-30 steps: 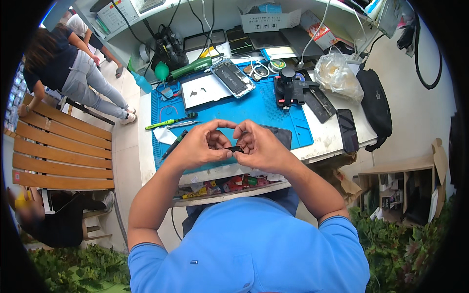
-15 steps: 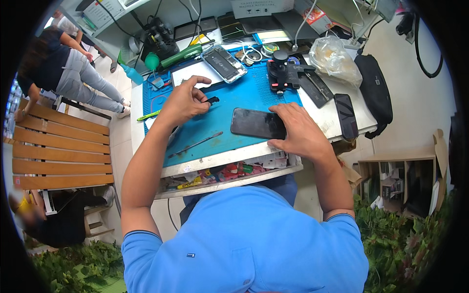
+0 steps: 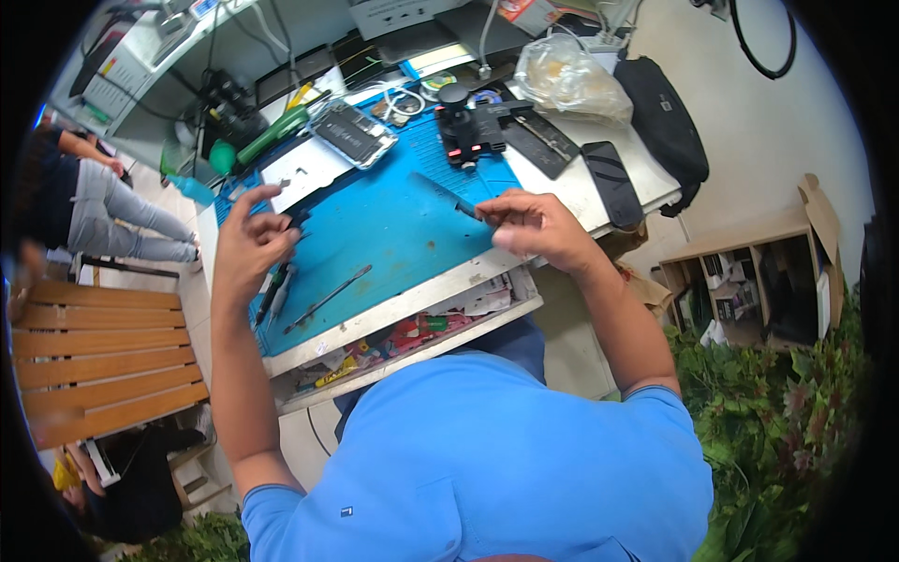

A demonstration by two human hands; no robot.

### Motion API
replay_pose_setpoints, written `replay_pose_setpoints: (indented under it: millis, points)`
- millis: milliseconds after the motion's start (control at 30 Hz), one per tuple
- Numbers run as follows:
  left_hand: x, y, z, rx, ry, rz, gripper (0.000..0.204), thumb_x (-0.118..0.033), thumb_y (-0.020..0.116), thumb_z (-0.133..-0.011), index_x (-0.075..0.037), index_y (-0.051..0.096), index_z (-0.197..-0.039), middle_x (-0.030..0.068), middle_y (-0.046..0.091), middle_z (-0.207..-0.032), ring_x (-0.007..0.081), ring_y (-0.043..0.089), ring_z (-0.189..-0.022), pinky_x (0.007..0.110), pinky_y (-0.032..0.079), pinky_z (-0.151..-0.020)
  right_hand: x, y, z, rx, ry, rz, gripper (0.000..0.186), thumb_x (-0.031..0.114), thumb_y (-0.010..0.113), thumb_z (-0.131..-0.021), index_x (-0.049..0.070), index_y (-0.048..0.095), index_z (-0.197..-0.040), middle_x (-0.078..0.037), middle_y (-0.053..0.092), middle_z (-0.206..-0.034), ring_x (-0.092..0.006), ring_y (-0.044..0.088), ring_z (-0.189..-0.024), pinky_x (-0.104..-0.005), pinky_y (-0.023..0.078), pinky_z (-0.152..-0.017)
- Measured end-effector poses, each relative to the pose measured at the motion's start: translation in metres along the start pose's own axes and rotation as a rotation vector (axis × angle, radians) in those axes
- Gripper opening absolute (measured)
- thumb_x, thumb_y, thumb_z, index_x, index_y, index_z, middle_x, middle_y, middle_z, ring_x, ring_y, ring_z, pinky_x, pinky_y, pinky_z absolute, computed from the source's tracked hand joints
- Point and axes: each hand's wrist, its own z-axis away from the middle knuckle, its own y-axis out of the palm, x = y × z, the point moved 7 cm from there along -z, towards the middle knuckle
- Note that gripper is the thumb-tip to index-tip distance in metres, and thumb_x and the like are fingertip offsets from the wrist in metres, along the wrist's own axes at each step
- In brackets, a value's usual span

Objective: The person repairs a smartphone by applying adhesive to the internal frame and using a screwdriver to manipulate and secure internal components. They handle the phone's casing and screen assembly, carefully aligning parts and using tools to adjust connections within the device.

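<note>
My left hand, above the mat's left side, pinches a small black part, whose shape is partly hidden. My right hand grips a dark phone, seen tilted nearly edge-on and blurred over the blue mat. A thin metal tool lies on the mat; several pen-like tools lie under my left hand. Behind are an opened phone and a white tray. A black fixture stands on the mat's back right.
On the desk's right are a disassembled phone, another phone, a plastic bag and black pouch. An open drawer sits below. A standing person and wooden bench are at left, a cubby shelf at right.
My hands have moved apart; the left went leftward with the black part. My right hand took hold of the phone lying on the mat and raised it on edge. The view has shifted.
</note>
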Motion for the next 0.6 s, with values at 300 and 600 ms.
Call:
replay_pose_setpoints:
  millis: [300,600]
  points:
    - [0.001,-0.001,0.011,-0.013,0.054,0.024,0.071,0.001,0.085,-0.088,0.003,0.05,-0.149,0.0079,0.075,-0.096,0.0087,0.07,-0.075,0.024,0.058,-0.066,-0.046,-0.017,0.044,0.03,0.122,-1.057,0.07,0.054,0.039,-0.115,-0.002,0.055,-0.152,-0.03,0.073,-0.116,-0.0334,0.073,-0.084,-0.0414,0.061,-0.057]
    - [-0.001,0.014,0.003,0.017,0.051,0.068,0.071,-0.001,0.088,-0.086,0.003,0.05,-0.147,0.0088,0.074,-0.091,0.0107,0.068,-0.068,0.025,0.056,-0.062,-0.051,-0.048,0.071,-0.071,0.133,-1.053,0.07,0.055,0.037,-0.116,0.0,0.051,-0.157,-0.034,0.071,-0.119,-0.0345,0.074,-0.083,-0.0417,0.063,-0.057]
